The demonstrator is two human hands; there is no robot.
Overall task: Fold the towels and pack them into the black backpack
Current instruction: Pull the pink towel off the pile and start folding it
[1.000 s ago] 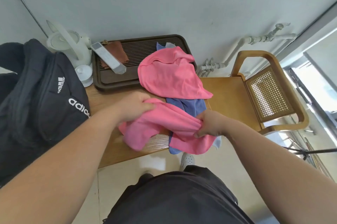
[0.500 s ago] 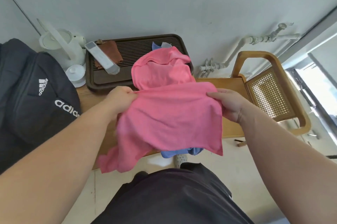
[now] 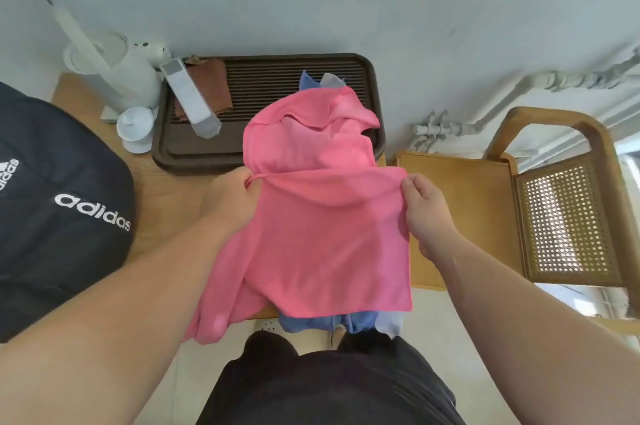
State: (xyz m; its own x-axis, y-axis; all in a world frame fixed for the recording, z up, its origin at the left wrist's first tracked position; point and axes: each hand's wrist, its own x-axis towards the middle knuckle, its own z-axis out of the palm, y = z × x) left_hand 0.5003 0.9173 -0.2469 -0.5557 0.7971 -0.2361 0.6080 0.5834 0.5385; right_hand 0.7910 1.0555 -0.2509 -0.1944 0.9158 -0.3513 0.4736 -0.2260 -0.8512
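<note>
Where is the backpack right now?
In the head view the backpack lies at the far left on the table, left of the brown tray and nearer than the white kettle.

The black backpack (image 3: pixel 59 216), off to the side of the left hand (image 3: pixel 230 203), has the word "adidas" on it in white letters, and the stripe logo above.

bright daylight from right | right edge glare | wide-angle edge distortion | slightly soft
</note>
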